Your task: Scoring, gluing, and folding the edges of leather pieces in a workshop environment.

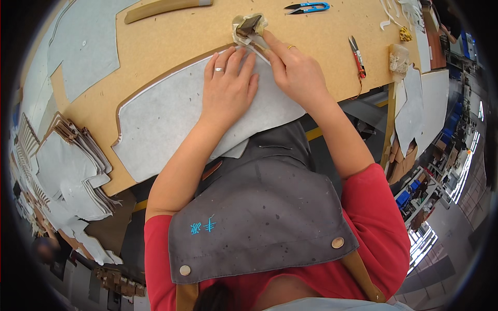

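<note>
My left hand lies with its fingers spread flat on a large pale grey panel. The panel has a brown layer showing along its curved far edge, and its near side reaches my lap. At that far edge, the thumb and fingers of my right hand are closed around a small pale tool, its index finger stretched along it. The tool meets a dark brown block in a crusted, whitish-yellow holder just beyond my left fingertips. Whether the block is part of the tool, I cannot tell.
Blue-handled thread snips and red-handled snips lie on the tan tabletop. At the far left is a curved brown strip. Stacked cut panels stand left; a cloudy bottle and more panels are right.
</note>
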Tool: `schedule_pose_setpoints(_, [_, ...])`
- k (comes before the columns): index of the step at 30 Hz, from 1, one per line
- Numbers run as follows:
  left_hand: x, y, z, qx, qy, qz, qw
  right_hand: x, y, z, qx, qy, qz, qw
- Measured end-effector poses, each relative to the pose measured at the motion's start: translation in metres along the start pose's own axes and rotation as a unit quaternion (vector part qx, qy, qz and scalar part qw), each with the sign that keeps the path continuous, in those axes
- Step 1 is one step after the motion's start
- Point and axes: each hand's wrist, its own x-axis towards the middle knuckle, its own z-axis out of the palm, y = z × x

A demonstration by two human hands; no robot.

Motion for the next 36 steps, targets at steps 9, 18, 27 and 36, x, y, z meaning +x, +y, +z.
schedule_pose_setpoints(9, [0.004,-0.001,-0.001,-0.009,0.003,-0.001,1.0,0.005,-0.007,0.0,0.029,0.009,-0.006,1.0])
schedule_pose_setpoints(18, [0.003,0.0,-0.003,-0.015,0.002,0.0,1.0,0.003,0.0,-0.003,0.047,0.053,-0.005,0.997])
schedule_pose_setpoints(27, [0.003,0.0,-0.001,-0.009,0.003,-0.005,1.0,-0.014,0.011,-0.007,0.009,0.062,-0.016,0.998])
schedule_pose_setpoints(36, [0.002,0.0,0.002,-0.014,0.011,-0.017,1.0,-0.02,0.013,-0.011,0.02,0.051,-0.022,0.998])
